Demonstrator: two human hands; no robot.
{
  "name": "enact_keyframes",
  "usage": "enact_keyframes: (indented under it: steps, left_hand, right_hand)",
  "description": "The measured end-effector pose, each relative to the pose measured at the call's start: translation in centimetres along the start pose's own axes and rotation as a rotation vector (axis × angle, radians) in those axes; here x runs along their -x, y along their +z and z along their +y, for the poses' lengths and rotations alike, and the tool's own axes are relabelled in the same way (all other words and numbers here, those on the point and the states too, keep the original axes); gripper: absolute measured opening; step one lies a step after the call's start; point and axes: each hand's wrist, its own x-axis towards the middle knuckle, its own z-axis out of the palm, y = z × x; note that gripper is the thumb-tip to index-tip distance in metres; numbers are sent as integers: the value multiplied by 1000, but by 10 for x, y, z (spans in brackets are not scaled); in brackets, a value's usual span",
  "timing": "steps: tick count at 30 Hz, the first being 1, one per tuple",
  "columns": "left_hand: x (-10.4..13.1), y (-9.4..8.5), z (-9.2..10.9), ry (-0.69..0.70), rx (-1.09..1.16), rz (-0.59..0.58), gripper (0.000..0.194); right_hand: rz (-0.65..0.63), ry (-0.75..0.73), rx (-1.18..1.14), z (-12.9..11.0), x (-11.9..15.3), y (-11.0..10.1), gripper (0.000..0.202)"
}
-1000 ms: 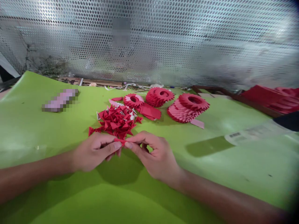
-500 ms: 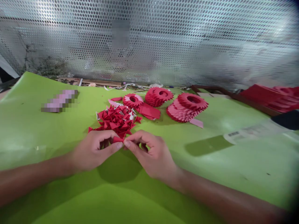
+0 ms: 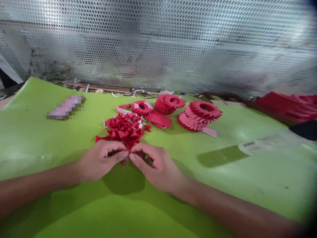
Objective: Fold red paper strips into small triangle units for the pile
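Observation:
My left hand [image 3: 100, 160] and my right hand [image 3: 157, 165] meet over the green table, thumbs and forefingers pinching a small piece of red paper [image 3: 125, 150] between them. Most of that paper is hidden by the fingertips. Just beyond my hands lies a heap of folded red paper triangles [image 3: 125, 127], with a few white ones among them. Behind the heap are a flat stack of red paper slips [image 3: 159, 119] and a small red-and-pink paper ring [image 3: 141, 107]. Two taller stacks of toothed paper rings stand to the right, one red [image 3: 169, 103] and one pink with a red top [image 3: 199, 115].
A perforated metal sheet [image 3: 158, 59] rises behind the green table [image 3: 158, 218]. At left lies a blurred-out pink object [image 3: 65, 107]. On the right are a clear plastic packet [image 3: 264, 142] and a pile of red paper [image 3: 289, 105]. Sticks and scraps [image 3: 111, 89] line the back edge.
Both hands have stayed together, and the red paper between my fingertips has turned so that less of it shows. The whole view has shifted slightly.

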Motion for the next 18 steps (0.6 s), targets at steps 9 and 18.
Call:
enact_keyframes:
  steps: [9, 18]
  left_hand:
    - [1, -1, 2, 6, 26, -27, 37]
    - [0, -2, 2, -11, -83, -39, 42]
  right_hand:
    - [61, -32, 24, 1, 3, 0, 19]
    - [77, -32, -12, 1, 2, -2, 27]
